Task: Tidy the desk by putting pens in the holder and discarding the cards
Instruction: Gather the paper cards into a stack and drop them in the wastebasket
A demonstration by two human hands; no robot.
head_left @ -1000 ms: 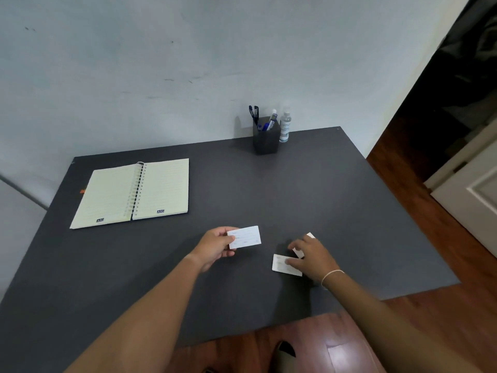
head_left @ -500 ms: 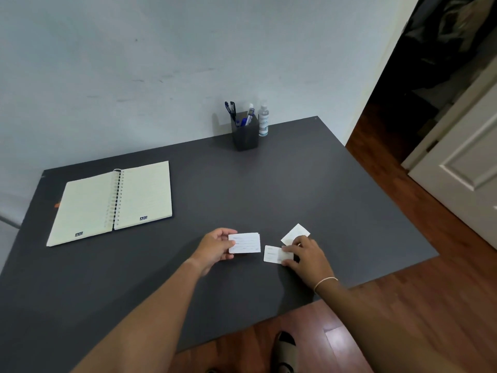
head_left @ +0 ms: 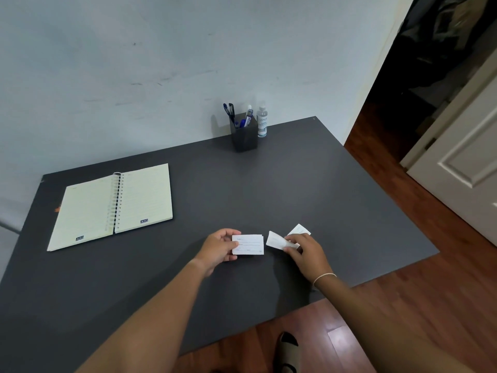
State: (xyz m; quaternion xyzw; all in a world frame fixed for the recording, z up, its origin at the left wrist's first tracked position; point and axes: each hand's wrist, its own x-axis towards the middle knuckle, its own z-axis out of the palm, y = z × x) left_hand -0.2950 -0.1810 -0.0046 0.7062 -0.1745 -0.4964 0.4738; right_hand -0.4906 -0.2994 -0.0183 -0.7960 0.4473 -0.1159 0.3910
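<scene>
Here the left hand [head_left: 218,250] pinches a small stack of white cards [head_left: 248,244] between thumb and curled fingers, holding it by its left edge just above the dark grey desk [head_left: 295,184]. Just beside it, the right hand [head_left: 309,254] grips a single white card [head_left: 277,240] with thumb and fingertips, the card tilted with its left end raised off the surface. The two held cards are close but apart, a narrow gap between them. A third card [head_left: 299,229] lies flat on the desk just behind the right hand, partly hidden by the knuckles. All three sit near the front right portion of the desk, not far from the front edge, which runs diagonally past the right wrist with its thin bracelet [head_left: 324,277].

At the far edge, against the pale wall [head_left: 134,76], stands the black pen holder [head_left: 244,135] with several blue pens [head_left: 246,118] upright or leaning inside. A small sanitiser bottle [head_left: 262,122] stands just beside the holder on its right. An open spiral notebook [head_left: 113,205] lies flat toward the left side, well apart from the hands. A broad stretch of bare desk separates the hands from the holder. Beyond the right edge, wooden floor [head_left: 430,305] leads to a white door [head_left: 462,157].
</scene>
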